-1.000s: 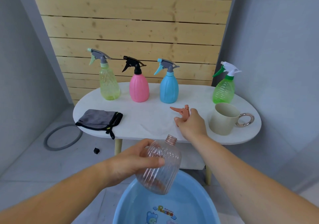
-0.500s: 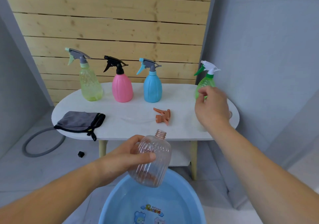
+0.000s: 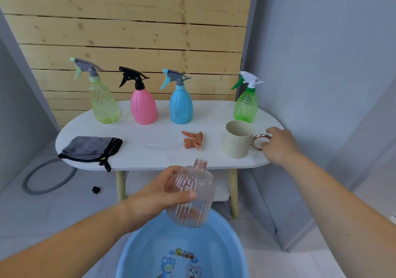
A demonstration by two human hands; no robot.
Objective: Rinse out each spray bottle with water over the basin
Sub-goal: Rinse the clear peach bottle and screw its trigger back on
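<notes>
Over the far rim of the round blue plastic basin (image 3: 147,247), cartoon print on its bottom, the left hand (image 3: 156,196) grips the clear bottle (image 3: 198,183), thumb across the front and fingers wrapped behind. Bottle is see-through plastic with a pinkish tint, vertical ribs, bulbous body, short threaded neck, no cap on. Long axis close to upright, leaning a little; open mouth points up and away toward the table edge, base hangs lowest above the basin. Hands well apart: right hand (image 3: 279,146) is out at the table's right end, thumb and fingers closed on the metallic ring handle (image 3: 256,142) of a matte beige mug (image 3: 235,143), which sits upright on the top. Orange spray head (image 3: 192,140) lies on its side mid-table, between the mug and a folded grey cloth (image 3: 89,148) with black trim at the left end. Back row, all upright with trigger heads on: translucent yellow-green bottle (image 3: 104,106), opaque pink bottle (image 3: 143,108), opaque blue bottle (image 3: 181,106), and a ribbed clear-green bottle (image 3: 246,107) near the mug. Table (image 3: 150,153) is a white oval top on pale wooden legs. Behind it a pine slat wall (image 3: 128,31), knotty; plain grey walls either side. Pale floor, with a grey hose loop (image 3: 29,186) and a small black piece (image 3: 96,190) lying left of the table legs.
</notes>
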